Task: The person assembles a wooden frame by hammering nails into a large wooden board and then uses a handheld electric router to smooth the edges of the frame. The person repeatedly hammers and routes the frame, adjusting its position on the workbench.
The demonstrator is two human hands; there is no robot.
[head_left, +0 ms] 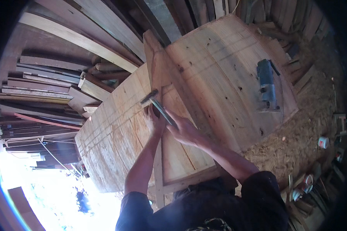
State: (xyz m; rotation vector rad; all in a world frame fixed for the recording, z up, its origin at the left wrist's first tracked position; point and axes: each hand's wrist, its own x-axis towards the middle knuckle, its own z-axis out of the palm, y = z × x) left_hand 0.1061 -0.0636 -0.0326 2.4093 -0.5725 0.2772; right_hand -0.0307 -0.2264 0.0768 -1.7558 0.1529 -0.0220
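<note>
My right hand (184, 131) is closed around the greenish handle of a hammer (160, 108), whose dark metal head lies just beyond my left hand. My left hand (155, 122) is held low over the wood beside the hammer, its fingers curled; what they grip, if anything, is hidden. Under both hands lies a large pale wooden panel (227, 77) with dark knots and pencil-like lines. A wooden frame of narrow boards (189, 101) lies on it, with a pointed piece at the far end.
A blue-green power tool (266, 82) with a cord rests on the panel's right part. Stacked planks (46, 82) fill the left side, and long boards (100, 19) lean at the back. Shavings cover the floor (270, 154) at right, with a small white container (323, 143).
</note>
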